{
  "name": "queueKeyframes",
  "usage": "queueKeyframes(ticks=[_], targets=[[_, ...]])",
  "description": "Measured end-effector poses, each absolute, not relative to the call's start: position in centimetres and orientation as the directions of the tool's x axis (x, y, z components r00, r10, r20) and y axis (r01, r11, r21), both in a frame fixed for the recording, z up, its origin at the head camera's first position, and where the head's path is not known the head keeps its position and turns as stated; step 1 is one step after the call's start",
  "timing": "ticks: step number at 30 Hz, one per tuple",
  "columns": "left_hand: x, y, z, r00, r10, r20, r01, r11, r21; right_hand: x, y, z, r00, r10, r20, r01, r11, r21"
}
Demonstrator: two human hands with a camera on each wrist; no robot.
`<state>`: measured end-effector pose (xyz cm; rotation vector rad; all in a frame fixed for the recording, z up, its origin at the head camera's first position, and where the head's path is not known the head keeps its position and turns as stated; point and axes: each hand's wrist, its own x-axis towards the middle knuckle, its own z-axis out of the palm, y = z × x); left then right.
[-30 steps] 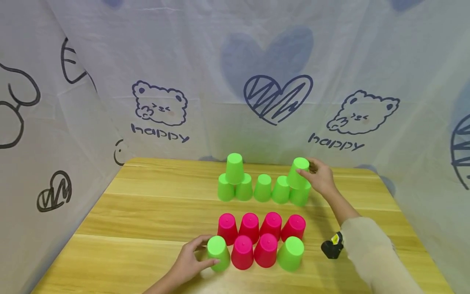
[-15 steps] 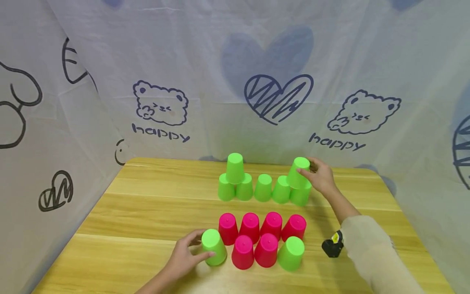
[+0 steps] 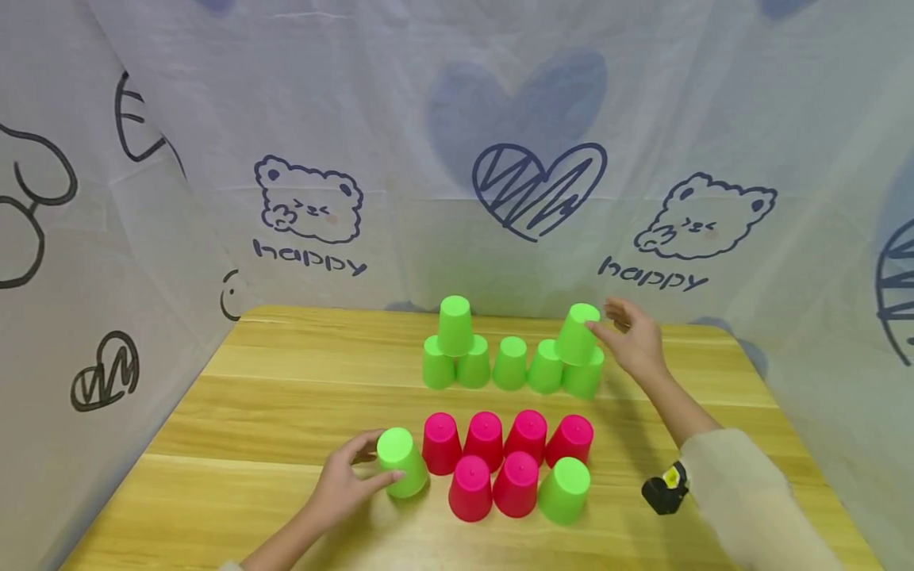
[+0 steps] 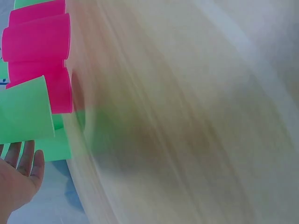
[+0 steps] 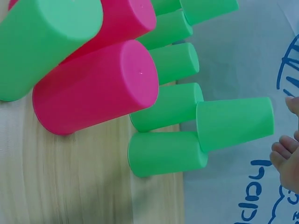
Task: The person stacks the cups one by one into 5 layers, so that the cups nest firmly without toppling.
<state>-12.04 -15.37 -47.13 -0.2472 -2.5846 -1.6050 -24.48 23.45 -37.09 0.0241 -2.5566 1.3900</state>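
My left hand (image 3: pixel 343 484) pinches a green cup (image 3: pixel 401 463) between thumb and fingers, left of the red cups; in the left wrist view this cup (image 4: pixel 25 112) is clear of the table. Beside the upper right green cup (image 3: pixel 578 333), my right hand (image 3: pixel 635 341) has its fingers spread. The right wrist view shows a gap between that cup (image 5: pixel 236 123) and the hand (image 5: pixel 287 154). That cup rests upside down across two green cups of the back row. Another green cup (image 3: pixel 455 325) stands on the row's left pair.
Red cups (image 3: pixel 485 442) stand upside down in two rows in front of the green row, with a green cup (image 3: pixel 565 492) at their front right. A black object (image 3: pixel 666 490) is by the right sleeve. Behind the wooden table (image 3: pixel 286 381) hangs a printed cloth (image 3: pixel 414 143).
My left hand has carried its green cup leftward and back, away from the front red cups. The right hand has let go of the upper right cup and moved slightly right.
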Motion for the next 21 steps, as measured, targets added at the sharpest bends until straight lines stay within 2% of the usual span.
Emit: queueKeyframes(ticks=[8, 21], targets=[[-12.9, -16.2, -46.3, -0.981, 0.073, 0.181, 0.195, 0.435, 0.879, -22.5, 23.9, -36.9, -0.942, 0.151, 0.301, -0.174, 0.547, -0.819], [-13.7, -16.1, -45.2, -0.947, 0.112, 0.301, 0.319, 0.439, 0.84, -19.8, 24.8, -38.0, -0.944, 0.072, 0.323, -0.222, 0.585, -0.78]])
